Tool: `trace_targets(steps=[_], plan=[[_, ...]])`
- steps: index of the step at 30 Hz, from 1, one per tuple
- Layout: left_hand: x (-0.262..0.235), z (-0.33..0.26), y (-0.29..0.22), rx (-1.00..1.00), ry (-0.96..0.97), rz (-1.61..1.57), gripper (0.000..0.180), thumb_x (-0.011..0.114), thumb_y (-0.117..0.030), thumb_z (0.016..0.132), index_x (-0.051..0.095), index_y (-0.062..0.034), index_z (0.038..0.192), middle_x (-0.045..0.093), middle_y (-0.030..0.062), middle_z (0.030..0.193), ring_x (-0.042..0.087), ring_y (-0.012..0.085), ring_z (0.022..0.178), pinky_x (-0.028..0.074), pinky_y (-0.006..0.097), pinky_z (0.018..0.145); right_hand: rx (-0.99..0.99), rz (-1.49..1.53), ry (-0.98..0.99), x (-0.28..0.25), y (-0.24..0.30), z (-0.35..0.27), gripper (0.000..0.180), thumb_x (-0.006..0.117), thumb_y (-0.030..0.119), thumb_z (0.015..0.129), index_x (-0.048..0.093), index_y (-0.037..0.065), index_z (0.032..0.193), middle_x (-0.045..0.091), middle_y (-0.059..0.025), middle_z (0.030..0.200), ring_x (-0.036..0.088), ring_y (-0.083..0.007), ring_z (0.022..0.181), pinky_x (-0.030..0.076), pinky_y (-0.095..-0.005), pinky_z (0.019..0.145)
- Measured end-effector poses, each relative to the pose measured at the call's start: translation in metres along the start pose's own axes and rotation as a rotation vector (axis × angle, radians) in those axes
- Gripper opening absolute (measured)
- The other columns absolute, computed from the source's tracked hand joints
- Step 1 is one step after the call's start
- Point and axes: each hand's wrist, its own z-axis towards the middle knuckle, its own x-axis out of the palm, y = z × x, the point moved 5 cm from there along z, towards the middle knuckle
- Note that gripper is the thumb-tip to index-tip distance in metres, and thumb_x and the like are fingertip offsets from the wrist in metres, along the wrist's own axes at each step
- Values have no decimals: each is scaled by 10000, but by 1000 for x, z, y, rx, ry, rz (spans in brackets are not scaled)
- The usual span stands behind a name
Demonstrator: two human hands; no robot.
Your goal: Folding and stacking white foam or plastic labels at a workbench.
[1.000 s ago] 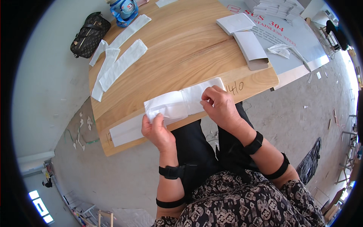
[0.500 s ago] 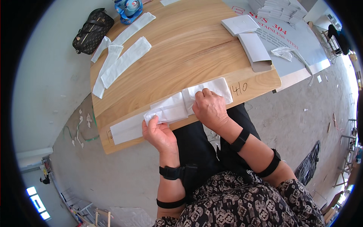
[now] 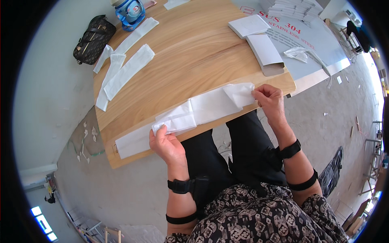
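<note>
A thin white sheet lies lengthwise along the near edge of the wooden table, its left part folded into layers. My left hand is closed on the folded left end, thumb on top and fingers underneath. At the opposite end, my right hand pinches the sheet's corner between thumb and fingertips. Creases and a turned-over flap show near that corner. A flat white strip lies on the table to the left, running partly beneath the folded layers.
Several long folded white strips lie at the table's left. Behind them are a dark patterned bag and a blue bottle. An open-ended white box and another white box rest on the right. Bare wooden tabletop spans the middle.
My right hand has moved right from the middle of the sheet to its right end, and the sheet's right part is now spread flatter. My left hand keeps its hold.
</note>
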Motion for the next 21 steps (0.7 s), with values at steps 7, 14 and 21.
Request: trace_targets(steps=[7, 14, 21], plan=[[-2, 3, 0, -40, -25, -35, 242, 516, -1, 817, 527, 37, 1055, 601, 134, 1058, 598, 248, 1014, 471, 395, 933, 44, 73, -125, -26, -18, 8, 131, 655, 64, 814, 637, -20, 716, 559, -5, 567, 480, -57, 464, 356, -223, 431], [-5, 4, 1, -46, -39, -4, 282, 510, 5, 819, 512, 56, 1096, 595, 144, 1086, 600, 261, 1030, 470, 401, 945, 163, 79, -246, -42, -15, 9, 163, 668, 102, 826, 636, -26, 732, 552, -10, 570, 487, -64, 465, 367, -220, 434], [-11, 8, 3, -54, -27, -34, 300, 510, 6, 817, 517, 44, 1115, 596, 140, 1106, 593, 257, 1055, 467, 395, 954, -47, -502, -330, -44, -5, 10, 258, 725, 154, 751, 631, 26, 955, 650, -81, 796, 640, -247, 702, 505, -365, 642]])
